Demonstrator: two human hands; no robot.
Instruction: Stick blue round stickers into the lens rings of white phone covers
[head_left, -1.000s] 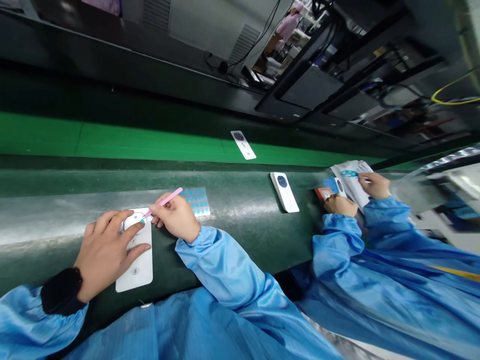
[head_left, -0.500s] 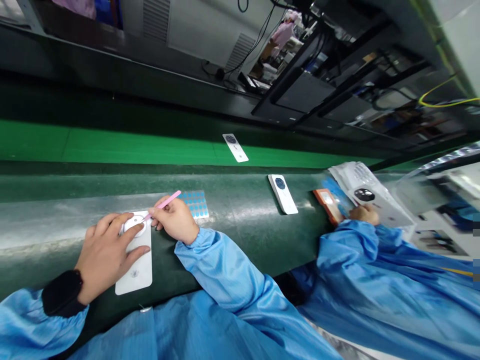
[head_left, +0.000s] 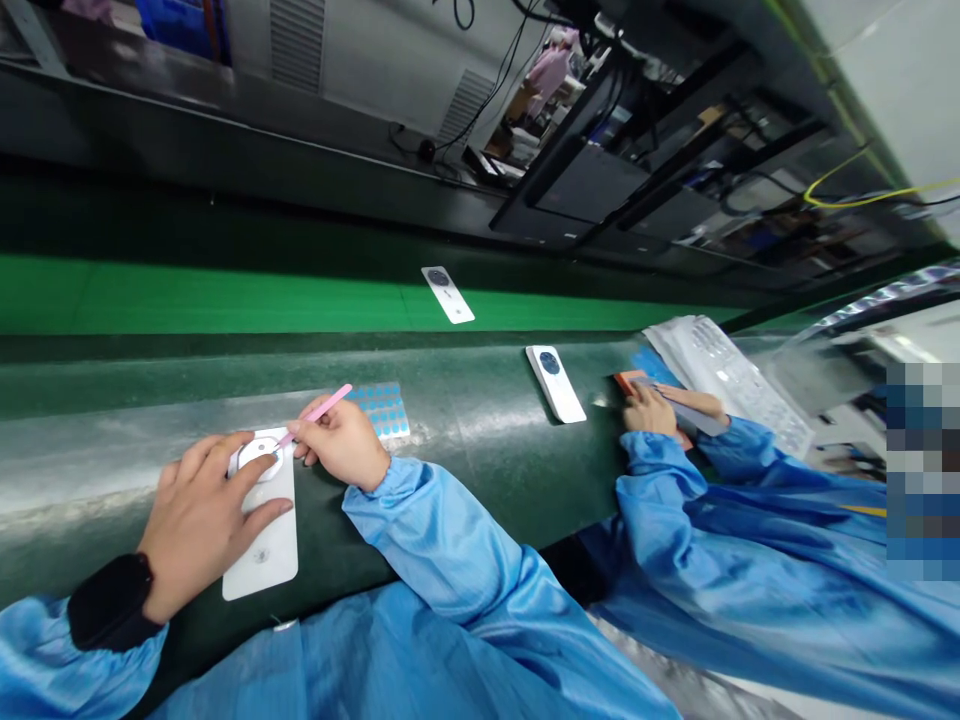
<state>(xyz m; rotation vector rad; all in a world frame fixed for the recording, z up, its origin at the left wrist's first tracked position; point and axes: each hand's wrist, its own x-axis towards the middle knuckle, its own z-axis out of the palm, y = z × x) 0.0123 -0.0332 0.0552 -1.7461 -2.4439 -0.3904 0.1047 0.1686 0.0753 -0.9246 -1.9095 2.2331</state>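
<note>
White phone back panel lies on the green worktop under the left hand, its fingers loosely spread across the camera ring. The right hand pinches a slim pink pointed tool, tip at that ring. Just beside it lies a blue-dot sheet; farther right, a stack of similar panels, then a co-worker's hands.

Smooth matt panel, glossy cloth slv., semi-gloss wktop
</note>
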